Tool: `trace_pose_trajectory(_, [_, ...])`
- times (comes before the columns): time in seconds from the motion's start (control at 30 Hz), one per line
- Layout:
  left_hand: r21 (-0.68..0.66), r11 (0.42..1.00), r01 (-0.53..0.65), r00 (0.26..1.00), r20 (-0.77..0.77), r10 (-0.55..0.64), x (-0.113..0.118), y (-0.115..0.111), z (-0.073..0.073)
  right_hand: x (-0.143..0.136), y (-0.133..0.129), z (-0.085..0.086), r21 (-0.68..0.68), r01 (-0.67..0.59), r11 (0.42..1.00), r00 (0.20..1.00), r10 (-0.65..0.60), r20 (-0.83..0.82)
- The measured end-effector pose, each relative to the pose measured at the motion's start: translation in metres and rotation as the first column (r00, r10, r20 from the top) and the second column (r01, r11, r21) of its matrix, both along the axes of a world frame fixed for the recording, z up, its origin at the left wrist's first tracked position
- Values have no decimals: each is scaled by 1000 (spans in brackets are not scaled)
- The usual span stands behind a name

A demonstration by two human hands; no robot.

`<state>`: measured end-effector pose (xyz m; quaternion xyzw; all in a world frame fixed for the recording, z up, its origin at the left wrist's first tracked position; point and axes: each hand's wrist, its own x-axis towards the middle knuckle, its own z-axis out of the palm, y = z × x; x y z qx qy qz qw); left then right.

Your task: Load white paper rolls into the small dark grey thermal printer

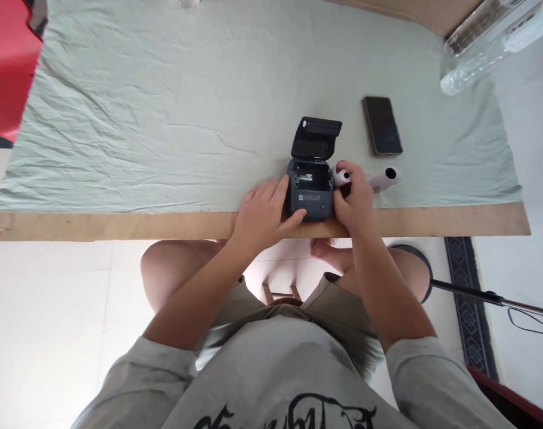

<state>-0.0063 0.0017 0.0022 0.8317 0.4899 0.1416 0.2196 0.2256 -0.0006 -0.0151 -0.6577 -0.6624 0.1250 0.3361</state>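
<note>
A person in a gray shirt, face out of view, sat at a cloth-covered worktop (186,226) with a dark handheld-sized device (313,208) at its front edge, just right of the frame's center. Much stayed hard to make out: the printing on the device's front label and the pale marking inside were too small to read, the right hand (355,199) hid part of a small white roll (341,177), and the shirt's black lettering was cut off at the bottom. The device's lid (316,138) stood open toward the top of the frame, baring a dark compartment (313,176) with a small white patch inside; no roll was seen in it. The left hand (263,215) lay against the device's left side, its grip wide, thumb over the lower left corner. The right hand's grip closed around the small white roll, beside the device's right side, the roll's dark core opening in view. A second white roll (384,180) lay just right of that hand, below a dark-screened phone (382,126). Clear plastic bottles (472,71), contents indistinct, crossed the upper right corner, partly cropped, near a cardboard piece (409,12). A red object (12,71), also cropped, filled the upper left.
</note>
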Motion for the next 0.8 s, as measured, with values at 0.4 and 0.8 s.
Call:
trace_pose_trajectory(0.4, [-5, 1000, -4, 1000, -11, 4, 1, 1, -3, 8, 4, -20, 77, -11, 997, 992, 21, -126])
trace_pose_trajectory(0.8, [-1, 1000, 0, 1000, -14, 0, 1, 1, -2, 13, 7, -24, 129, -53, 990, 998, 58, -35])
